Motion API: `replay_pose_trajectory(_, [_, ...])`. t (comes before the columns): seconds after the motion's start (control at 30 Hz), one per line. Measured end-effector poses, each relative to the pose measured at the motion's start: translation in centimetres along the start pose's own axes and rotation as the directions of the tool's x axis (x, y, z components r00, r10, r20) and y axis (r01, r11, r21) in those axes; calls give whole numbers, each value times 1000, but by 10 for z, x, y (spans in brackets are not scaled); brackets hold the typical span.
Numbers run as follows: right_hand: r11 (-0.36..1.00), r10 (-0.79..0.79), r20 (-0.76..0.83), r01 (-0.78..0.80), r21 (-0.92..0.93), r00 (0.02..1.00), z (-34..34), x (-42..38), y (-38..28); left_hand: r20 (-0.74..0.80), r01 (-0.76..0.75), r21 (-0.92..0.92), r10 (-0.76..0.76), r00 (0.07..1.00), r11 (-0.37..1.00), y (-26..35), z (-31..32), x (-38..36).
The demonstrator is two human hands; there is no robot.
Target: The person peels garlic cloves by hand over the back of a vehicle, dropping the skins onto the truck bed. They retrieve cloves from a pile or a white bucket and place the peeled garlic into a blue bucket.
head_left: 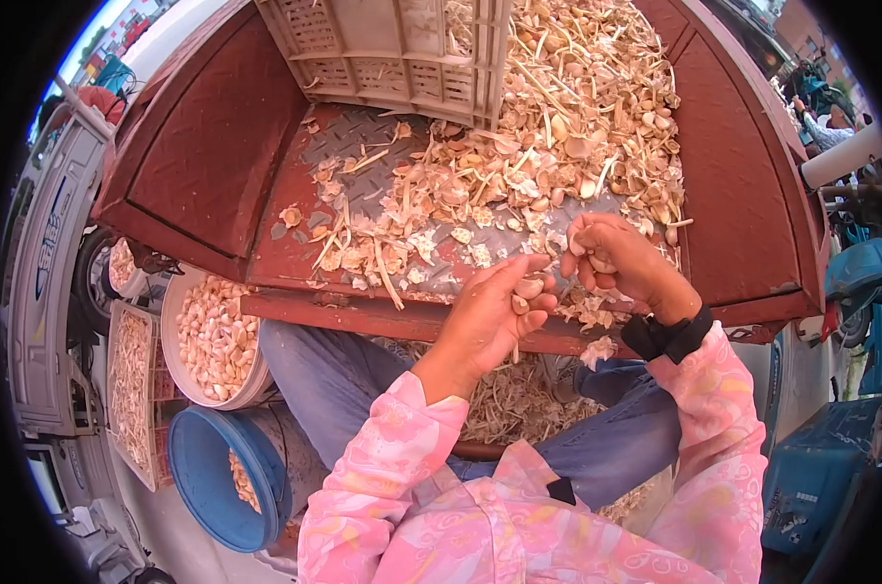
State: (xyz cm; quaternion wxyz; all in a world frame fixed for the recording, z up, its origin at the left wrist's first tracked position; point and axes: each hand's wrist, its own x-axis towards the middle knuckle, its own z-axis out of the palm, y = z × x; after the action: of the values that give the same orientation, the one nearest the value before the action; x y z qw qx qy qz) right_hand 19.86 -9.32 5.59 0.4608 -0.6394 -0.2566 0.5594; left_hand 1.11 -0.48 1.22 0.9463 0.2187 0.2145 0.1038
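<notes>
Left hand (491,313) cupped cloves (528,289), fingers half curled, likely to keep them from rolling; right hand (628,258) bent nearly closed beside it, round what looked like garlic. Both hung above the bed (392,323) edge, perhaps so husks (558,146) fell there.

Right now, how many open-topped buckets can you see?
3: a small white bucket at far left, partly hidden; a larger white bucket of garlic cloves beside it; a blue bucket below that. Others may be hidden.
</notes>
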Motion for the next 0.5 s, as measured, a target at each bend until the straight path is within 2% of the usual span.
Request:
replay_pose_trajectory(0.1, [989, 48, 12, -45, -141, 999, 17, 14, -29, 36, -73, -30, 74, 997, 997, 24, -8, -17])
replay_pose_trajectory(0.13, [981, 22, 38, -14, -194, 999, 21, 19, -44, 35, -95, -55, 97, 995, 994, 35, -14, -23])
replay_pose_trajectory(0.17, [973, 5, -23, -10, -230, 1000, 34, 20, -62, 68, -164, -76, 169, 983, 984, 46, -21, -34])
replay_pose_trajectory(0.23, [921, 7, 75, 23, -390, 997, 58, 26, -98, 42, -280, -110, 286, 957, 954, 76, -29, -70])
replay_pose_trajectory(0.33, [890, 29, 257, 92, -447, 966, 148, 27, -139, -77, -538, -27, 535, 841, 842, 122, -57, -135])
replay_pose_trajectory(0.4, [885, 46, 458, 176, -431, 888, 209, 46, -141, -171, -683, 89, 687, 706, 725, 147, -89, -166])
replay_pose_trajectory(0.47, [906, 33, 590, 224, -358, 807, 269, 76, -125, -262, -720, 161, 732, 628, 675, 172, -130, -190])
replay_pose_trajectory(0.5, [934, -19, 588, 224, -278, 809, 302, 85, -111, -365, -696, 244, 729, 579, 675, 183, -145, -200])
